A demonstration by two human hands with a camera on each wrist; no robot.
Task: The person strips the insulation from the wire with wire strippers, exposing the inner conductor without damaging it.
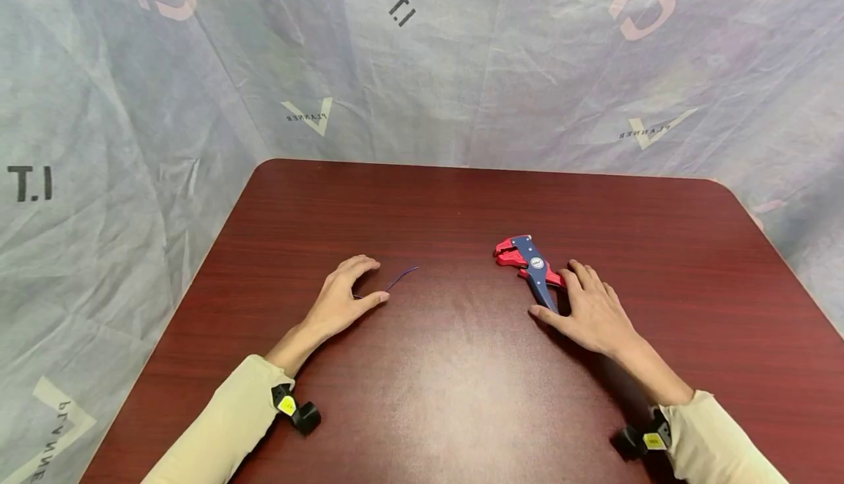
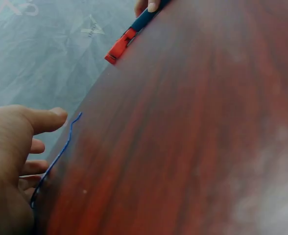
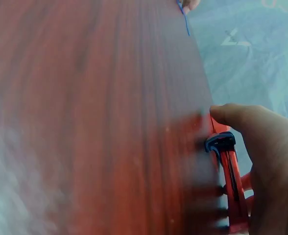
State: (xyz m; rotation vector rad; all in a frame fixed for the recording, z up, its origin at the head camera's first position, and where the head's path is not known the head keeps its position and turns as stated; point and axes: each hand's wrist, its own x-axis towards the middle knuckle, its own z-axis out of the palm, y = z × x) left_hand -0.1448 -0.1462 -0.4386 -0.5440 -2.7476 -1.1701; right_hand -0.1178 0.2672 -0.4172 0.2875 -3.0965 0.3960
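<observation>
A red and dark blue wire stripper (image 1: 537, 264) lies on the table toward the right in the head view. Around its handle end is my right hand (image 1: 593, 314), thumb near the blue handle and fingers at the red one; they look relaxed rather than closed in a grip. In the right wrist view the tool (image 3: 236, 188) lies beside the straight thumb. To the left, a thin blue wire (image 1: 402, 277) rests on the table. My left hand (image 1: 339, 299) is next to it, thumb and fingers spread apart, and hides part of the wire (image 2: 61, 149).
The dark red wood-grain table (image 1: 448, 206) has rounded far corners. Grey printed sheeting (image 1: 461, 66) hangs behind it and along its sides. Each wrist carries a small black camera (image 1: 306, 418) over a cream sleeve (image 1: 224, 418).
</observation>
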